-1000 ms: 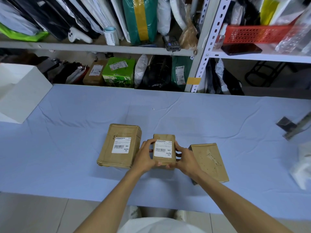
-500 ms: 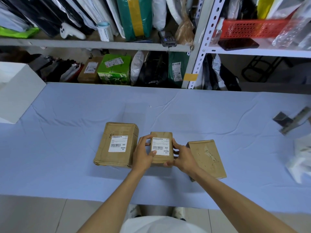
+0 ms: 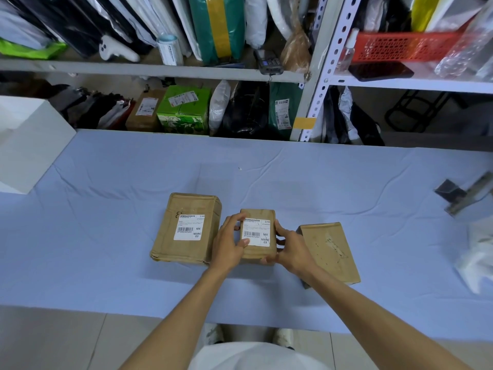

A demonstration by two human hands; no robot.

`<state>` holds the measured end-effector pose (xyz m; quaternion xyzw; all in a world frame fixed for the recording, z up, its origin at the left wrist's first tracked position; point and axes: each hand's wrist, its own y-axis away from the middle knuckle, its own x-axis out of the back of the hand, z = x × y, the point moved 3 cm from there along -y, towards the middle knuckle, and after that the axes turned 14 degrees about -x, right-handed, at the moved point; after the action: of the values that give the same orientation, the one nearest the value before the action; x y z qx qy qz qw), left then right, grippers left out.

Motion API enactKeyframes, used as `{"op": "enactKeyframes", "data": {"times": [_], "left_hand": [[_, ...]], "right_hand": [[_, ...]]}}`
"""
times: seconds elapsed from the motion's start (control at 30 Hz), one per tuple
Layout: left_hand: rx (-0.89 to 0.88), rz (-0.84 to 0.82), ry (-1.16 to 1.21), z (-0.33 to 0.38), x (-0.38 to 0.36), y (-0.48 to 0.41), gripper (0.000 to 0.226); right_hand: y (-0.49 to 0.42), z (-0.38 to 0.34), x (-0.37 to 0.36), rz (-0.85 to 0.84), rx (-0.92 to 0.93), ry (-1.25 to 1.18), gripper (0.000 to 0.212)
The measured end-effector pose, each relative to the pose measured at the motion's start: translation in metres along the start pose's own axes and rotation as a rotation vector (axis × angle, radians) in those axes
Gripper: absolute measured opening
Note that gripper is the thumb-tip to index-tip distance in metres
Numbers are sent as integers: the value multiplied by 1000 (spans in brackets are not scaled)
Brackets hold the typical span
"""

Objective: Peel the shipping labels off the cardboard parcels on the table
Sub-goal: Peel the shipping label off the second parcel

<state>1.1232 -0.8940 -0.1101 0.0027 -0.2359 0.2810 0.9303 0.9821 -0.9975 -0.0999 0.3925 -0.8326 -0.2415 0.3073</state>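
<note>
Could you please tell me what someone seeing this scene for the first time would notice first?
The eye goes first to the left hand and right hand gripping the small parcel at the middle of the blue table, its white label still on. To its left lies a bigger parcel, also labelled; to its right a bare parcel with only torn marks. Crowded shelves stand behind.

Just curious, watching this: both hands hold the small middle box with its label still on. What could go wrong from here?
The label could tear and leave scraps, as the torn patches on the right parcel suggest. The middle parcel is small and gripped at its sides by the left hand and right hand, so a hard pull might make it slip.
</note>
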Motion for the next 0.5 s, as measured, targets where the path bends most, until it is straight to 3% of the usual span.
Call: {"op": "enactKeyframes", "data": {"times": [0.5], "left_hand": [[18,-49,-32,0,0,-5,64]], "right_hand": [[3,-3,-1,3,4,8,105]]}}
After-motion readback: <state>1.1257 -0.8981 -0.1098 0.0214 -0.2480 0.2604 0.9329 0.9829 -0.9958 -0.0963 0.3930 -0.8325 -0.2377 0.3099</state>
